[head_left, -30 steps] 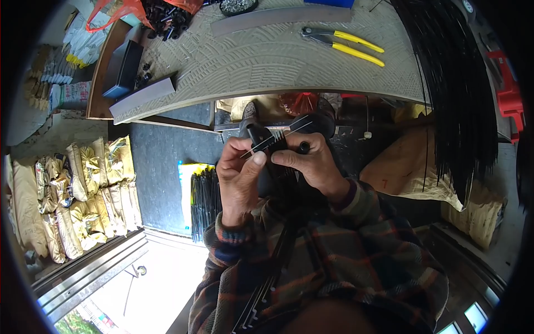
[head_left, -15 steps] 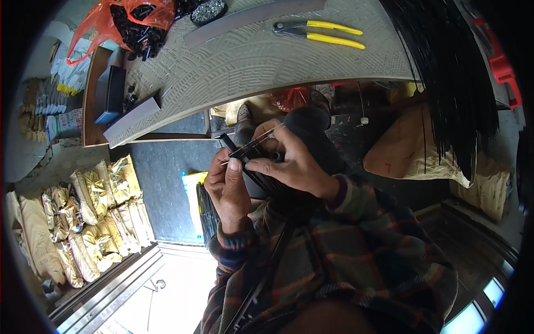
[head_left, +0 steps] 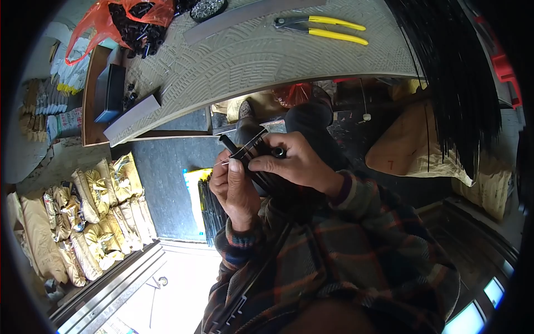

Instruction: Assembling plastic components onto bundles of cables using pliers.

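Black parts [head_left: 257,160], small and dark, sit between both hands in the middle of the view, below the near edge of the workbench [head_left: 267,55]. Their exact shape is hard to make out; one thin pale rod or wire [head_left: 247,146] crosses them at a slant, and a short round black end shows beside the right thumb. The left hand [head_left: 233,186] is closed around the lower part, fingers curled tight on it. The right hand [head_left: 295,164] comes over from the right and pinches the upper part, fingers narrow, thumb pressed on top. Most of the object is hidden under the fingers.

Both sleeves are a soft plaid cloth in dark red, green and orange. The workbench has a grey top with a wavy ribbed texture, and its edge curves strongly in the lens. On it lie pliers with yellow handles [head_left: 328,28], a flat grey strip [head_left: 136,116] near the left end, and an orange plastic bag [head_left: 119,25] with small black pieces, cut off at the top.

A bundle of long thin black strands [head_left: 450,83] hangs at the right. Below left, a dark mat [head_left: 161,183] carries a yellow packet with black sticks [head_left: 206,206], and many pale stuffed bags [head_left: 94,217] lie packed close. Free space stays only around the hands, between bench and body.
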### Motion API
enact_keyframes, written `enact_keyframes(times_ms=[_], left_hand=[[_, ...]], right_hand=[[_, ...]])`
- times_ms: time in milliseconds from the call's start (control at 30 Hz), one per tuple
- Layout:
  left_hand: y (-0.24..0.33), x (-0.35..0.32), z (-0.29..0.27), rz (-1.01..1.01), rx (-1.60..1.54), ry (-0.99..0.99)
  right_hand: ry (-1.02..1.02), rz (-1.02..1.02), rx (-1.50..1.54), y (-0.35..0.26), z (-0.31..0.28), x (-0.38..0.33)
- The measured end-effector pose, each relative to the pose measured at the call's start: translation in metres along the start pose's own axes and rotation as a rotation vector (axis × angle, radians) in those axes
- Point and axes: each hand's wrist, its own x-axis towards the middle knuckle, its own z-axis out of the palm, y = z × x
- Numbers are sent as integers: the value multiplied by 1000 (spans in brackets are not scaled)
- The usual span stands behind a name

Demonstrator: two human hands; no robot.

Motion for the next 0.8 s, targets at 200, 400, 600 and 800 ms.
enact_keyframes(times_ms=[200,400,600,800], left_hand=[[-17,1,-6,122,19,-43],[-20,11,5,71,-120,-142],[-9,5,11,-238,-410,-62],[-4,1,10,-142,-536,-94]], right_hand=[[-81,52,77,2,-3,4],[301,-309,310,-14,-52,15],[-311,-81,-427,-95,-23,72],[-533,136,-425,-92,-13,86]])
